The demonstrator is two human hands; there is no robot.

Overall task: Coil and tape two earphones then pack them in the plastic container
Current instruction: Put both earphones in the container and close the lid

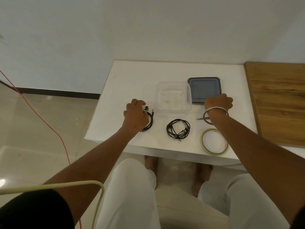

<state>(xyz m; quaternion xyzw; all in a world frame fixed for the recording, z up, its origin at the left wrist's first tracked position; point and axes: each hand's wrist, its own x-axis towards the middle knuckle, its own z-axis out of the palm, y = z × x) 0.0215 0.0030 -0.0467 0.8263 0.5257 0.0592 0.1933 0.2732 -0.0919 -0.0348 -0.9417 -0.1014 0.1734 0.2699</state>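
Note:
Two black earphones lie on the white table (132, 76). My left hand (136, 115) covers the left earphone coil (149, 123), and its fingers curl round the cable near the earbuds and jack. The second earphone (178, 129) sits loosely coiled at the middle front, untouched. The clear plastic container (173, 98) stands open behind it, with its dark blue lid (204, 88) beside it on the right. My right hand (218, 102) hovers with curled fingers at the lid's near edge; what lies under the fingers is hidden. A roll of clear tape (214, 142) lies at the front right.
Scissors (203, 119) lie under my right wrist, tip pointing left. A wooden board (277, 100) adjoins the table on the right. My knees and bare feet are below the table's front edge. A red cable (41, 119) runs across the floor at the left.

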